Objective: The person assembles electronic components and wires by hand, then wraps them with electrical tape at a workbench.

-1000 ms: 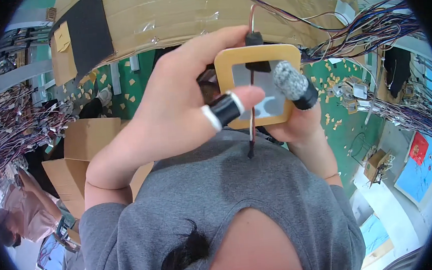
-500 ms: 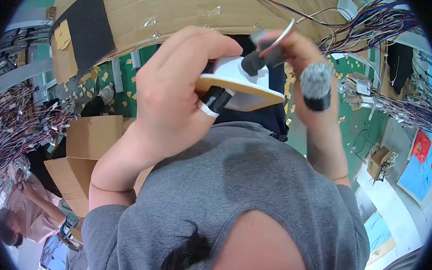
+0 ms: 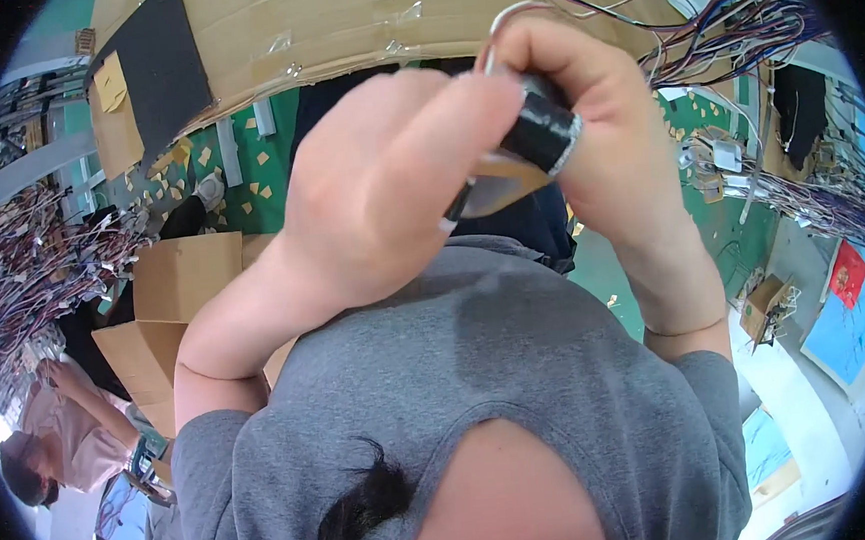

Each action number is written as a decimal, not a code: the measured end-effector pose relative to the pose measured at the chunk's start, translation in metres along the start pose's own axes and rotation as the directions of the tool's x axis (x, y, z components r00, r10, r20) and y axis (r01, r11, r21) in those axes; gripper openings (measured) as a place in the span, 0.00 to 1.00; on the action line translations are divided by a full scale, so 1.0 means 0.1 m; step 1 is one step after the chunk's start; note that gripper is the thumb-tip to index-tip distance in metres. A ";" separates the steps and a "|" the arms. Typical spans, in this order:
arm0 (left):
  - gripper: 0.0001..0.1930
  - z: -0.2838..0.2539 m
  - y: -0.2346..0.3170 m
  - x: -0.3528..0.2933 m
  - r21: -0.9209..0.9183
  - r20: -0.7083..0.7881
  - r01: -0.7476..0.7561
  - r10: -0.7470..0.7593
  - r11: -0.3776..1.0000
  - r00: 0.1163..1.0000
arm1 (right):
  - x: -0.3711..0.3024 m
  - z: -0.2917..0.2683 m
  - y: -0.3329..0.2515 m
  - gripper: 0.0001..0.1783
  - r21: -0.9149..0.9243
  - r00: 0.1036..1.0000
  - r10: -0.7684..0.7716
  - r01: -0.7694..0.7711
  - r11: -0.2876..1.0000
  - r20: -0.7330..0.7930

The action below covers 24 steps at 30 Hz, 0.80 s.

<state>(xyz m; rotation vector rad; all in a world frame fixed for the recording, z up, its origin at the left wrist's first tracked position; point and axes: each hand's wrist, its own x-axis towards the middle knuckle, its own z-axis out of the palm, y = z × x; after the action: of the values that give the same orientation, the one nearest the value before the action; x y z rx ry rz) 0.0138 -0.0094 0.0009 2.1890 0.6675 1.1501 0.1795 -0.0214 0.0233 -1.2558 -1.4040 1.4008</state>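
Observation:
My left hand [image 3: 376, 184] is closed round a white piece with a tan edge [image 3: 512, 186], mostly hidden behind the fingers. Close against it, my right hand [image 3: 608, 122] has its fingers curled, with thin white and reddish wires [image 3: 498, 37] looping out above them. A black wrapping with a grey fuzzy edge [image 3: 543, 134] covers my right thumb. Both hands meet in front of my chest, and the spot where the wires reach the left fingertips is hidden.
Cardboard [image 3: 335, 21] covers the surface ahead, with a dark sheet [image 3: 166, 78] on its left. A wire bundle [image 3: 738, 43] lies at the right. Hanging harnesses [image 3: 25, 248] and an open carton [image 3: 187, 277] stand left, near another person [image 3: 73, 436]. Yellow scraps dot the green floor.
My right hand has moved left and up against the left hand, its thumb swinging over to the left. The white piece is now largely covered by my fingers.

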 end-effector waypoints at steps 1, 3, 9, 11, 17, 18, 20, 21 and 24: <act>0.24 0.04 -0.05 -0.04 -0.002 0.001 -0.004 0.004 1.000 1.000 | -0.01 0.00 -0.01 0.05 0.048 0.996 0.088 -0.088 0.995 -0.002; 0.20 0.08 -0.12 -0.05 0.014 -0.157 -0.092 0.094 0.996 0.983 | -0.07 -0.03 0.04 0.06 0.132 0.993 0.115 -0.116 0.984 0.015; 0.12 0.07 -0.09 -0.30 -0.125 0.109 0.221 -0.208 0.967 0.972 | -0.39 -0.30 0.18 0.16 0.075 0.994 0.105 -0.106 0.992 0.007; 0.11 0.13 -0.07 -0.38 -0.348 0.252 0.489 -0.422 0.800 0.871 | -0.42 -0.22 0.21 0.18 0.015 0.992 0.059 -0.061 0.998 0.108; 0.12 0.06 -0.04 -0.41 -0.539 0.688 0.842 -0.577 -0.001 0.440 | -0.38 -0.16 0.32 0.32 -0.357 0.914 -0.178 0.313 0.880 0.364; 0.13 0.05 -0.09 -0.39 -0.505 0.718 0.859 -0.593 -0.084 0.364 | -0.38 -0.14 0.30 0.34 -0.412 0.911 -0.179 0.334 0.848 0.372; 0.15 0.06 -0.09 -0.37 -0.492 0.701 0.869 -0.616 -0.052 0.360 | -0.37 -0.14 0.22 0.36 -0.433 0.911 -0.134 0.310 0.847 0.390; 0.15 0.06 -0.08 -0.36 -0.489 0.699 0.871 -0.620 -0.050 0.357 | -0.36 -0.15 0.19 0.38 -0.461 0.910 -0.087 0.286 0.840 0.406; 0.15 0.07 -0.07 -0.30 -0.434 0.694 0.900 -0.619 0.046 0.367 | -0.38 -0.15 0.20 0.41 -0.478 0.898 -0.089 0.311 0.821 0.430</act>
<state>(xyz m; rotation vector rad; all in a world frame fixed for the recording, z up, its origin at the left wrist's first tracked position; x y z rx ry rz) 0.0034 -0.0259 -0.0243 0.8252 0.8173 0.2635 0.2046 -0.0565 0.0091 -1.1351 -2.2638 1.1808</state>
